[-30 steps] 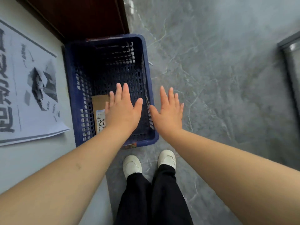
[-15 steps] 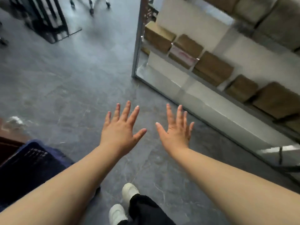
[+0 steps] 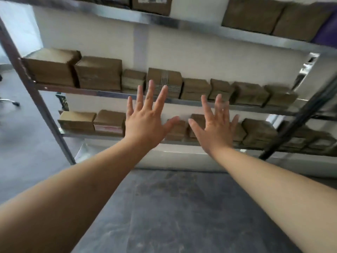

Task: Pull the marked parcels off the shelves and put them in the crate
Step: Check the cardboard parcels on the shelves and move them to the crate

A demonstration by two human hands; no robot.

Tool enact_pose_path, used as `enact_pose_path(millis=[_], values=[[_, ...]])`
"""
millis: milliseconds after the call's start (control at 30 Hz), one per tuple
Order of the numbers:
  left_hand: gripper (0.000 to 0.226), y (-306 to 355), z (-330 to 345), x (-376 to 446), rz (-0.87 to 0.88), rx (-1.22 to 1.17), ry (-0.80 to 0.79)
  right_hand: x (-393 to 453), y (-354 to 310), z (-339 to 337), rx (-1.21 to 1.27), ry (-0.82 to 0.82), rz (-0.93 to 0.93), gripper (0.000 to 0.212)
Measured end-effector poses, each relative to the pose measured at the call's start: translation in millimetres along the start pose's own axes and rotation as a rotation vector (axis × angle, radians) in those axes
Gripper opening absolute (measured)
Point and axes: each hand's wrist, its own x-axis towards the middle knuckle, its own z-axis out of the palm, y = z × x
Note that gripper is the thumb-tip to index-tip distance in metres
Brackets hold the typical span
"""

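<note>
A metal shelving unit (image 3: 116, 94) fills the view ahead, with rows of brown cardboard parcels on three levels. One parcel (image 3: 108, 123) on the lowest row has a pink strip across its front; another (image 3: 165, 81) on the middle row carries striped tape. My left hand (image 3: 145, 121) and my right hand (image 3: 215, 128) are stretched out in front of the lower two shelves, fingers spread, holding nothing and touching no parcel. The crate is out of view.
A grey marbled floor (image 3: 173, 207) lies between me and the shelves. The shelf's left upright post (image 3: 38, 99) slants down to the floor. A dark diagonal bar (image 3: 299, 115) crosses the right side. A chair base (image 3: 11, 102) shows at the far left.
My view has swung from the blue crate on the floor, across the floor, up to the shelves. Both hands stayed spread and empty in front of me throughout.
</note>
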Motion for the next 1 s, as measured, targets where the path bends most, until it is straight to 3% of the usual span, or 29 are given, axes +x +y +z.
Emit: enact_pose_path(millis=[100, 133, 400, 800, 1000], values=[[0.084, 18.1, -2.3, 39.1, 0.035, -0.006, 0.059, 29.9, 14.0, -15.3, -0.014, 0.013, -0.002, 0.072], [0.084, 61.6, -3.5, 101.5, 0.084, 0.028, 0.095, 83.9, 51.7, -37.1, 0.01, 0.115, 0.005, 0.072], [0.088, 120.6, -4.2, 227.9, 0.064, 0.056, 0.141, 206.4, 104.5, -70.8, 0.002, 0.229, -0.036, 0.071], [0.085, 143.9, 35.4, 443.2, 0.179, 0.047, 0.292, 430.0, 159.9, -79.1, -0.049, 0.399, -0.014, 0.074], [0.085, 142.7, 53.5, 534.7, 0.168, 0.114, 0.335, 510.7, 188.0, -75.4, -0.086, 0.35, -0.01, 0.073]])
